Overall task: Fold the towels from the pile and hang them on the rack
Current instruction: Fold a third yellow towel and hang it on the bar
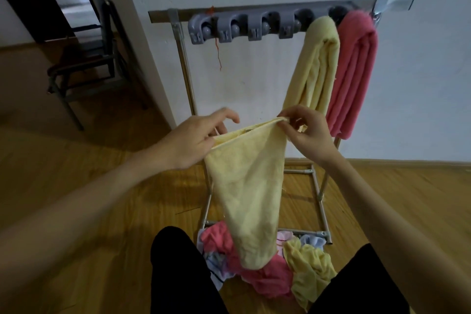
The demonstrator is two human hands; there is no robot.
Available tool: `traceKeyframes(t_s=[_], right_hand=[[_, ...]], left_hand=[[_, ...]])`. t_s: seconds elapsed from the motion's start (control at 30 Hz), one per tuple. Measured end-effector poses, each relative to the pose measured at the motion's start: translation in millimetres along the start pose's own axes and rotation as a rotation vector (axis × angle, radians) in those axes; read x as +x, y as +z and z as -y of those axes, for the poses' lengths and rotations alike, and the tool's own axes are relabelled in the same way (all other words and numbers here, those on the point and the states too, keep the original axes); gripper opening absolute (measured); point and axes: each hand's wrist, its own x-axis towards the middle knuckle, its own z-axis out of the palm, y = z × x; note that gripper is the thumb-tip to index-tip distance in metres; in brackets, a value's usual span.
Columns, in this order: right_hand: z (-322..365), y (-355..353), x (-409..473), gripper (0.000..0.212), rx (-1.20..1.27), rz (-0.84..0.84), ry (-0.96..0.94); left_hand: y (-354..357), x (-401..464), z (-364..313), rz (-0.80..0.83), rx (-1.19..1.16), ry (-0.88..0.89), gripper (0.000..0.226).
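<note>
Both hands pinch the top edge of a pale yellow towel [244, 191]: left hand [196, 140] at one corner, right hand [305, 130] at the other. It hangs above the floor pile [265, 273], before the rack [254, 11] carrying a folded yellow towel [316, 64] and a pink towel [356, 69].

Two bare forearms run in from the lower left and lower right of the frame, with no sleeve, watch, ring or band showing anywhere along them. The left hand [196, 139] and right hand [309, 130] are ungloved, nails short and plain. At the bottom centre, two legs are covered in plain black trousers [183, 275], the fabric matte and without visible seams, pockets or markings
</note>
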Motion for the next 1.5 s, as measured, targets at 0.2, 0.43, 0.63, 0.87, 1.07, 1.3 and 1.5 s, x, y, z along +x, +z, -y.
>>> traceKeyframes(t_s=[0.2,0.43,0.63,0.87,1.07,1.3,1.5], right_hand=[[10,10,-1,0.012,-0.012,-0.006,0.009],[18,13,-12,0.013,0.001,-0.039,-0.045],[22,25,-27,0.009,-0.057,0.018,-0.142],[30,45,-36,0.015,-0.198,0.069,-0.279],[35,60,-44,0.019,-0.178,0.127,-0.294],[35,70,-52,0.027,-0.092,0.152,-0.246],[37,62,-49,0.037,-0.015,0.211,-0.240]], left_hand=[[5,-5,0,0.310,0.119,0.097,0.060],[18,1,3,0.145,0.033,-0.124,0.051],[35,9,-1,0.010,-0.164,-0.305,0.054],[50,7,-11,-0.075,-0.202,-0.335,0.054],[48,6,-19,-0.099,-0.288,-0.391,0.029],[46,2,-22,-0.074,-0.285,-0.429,0.034],[38,-1,-22,-0.090,-0.344,-0.420,0.031]])
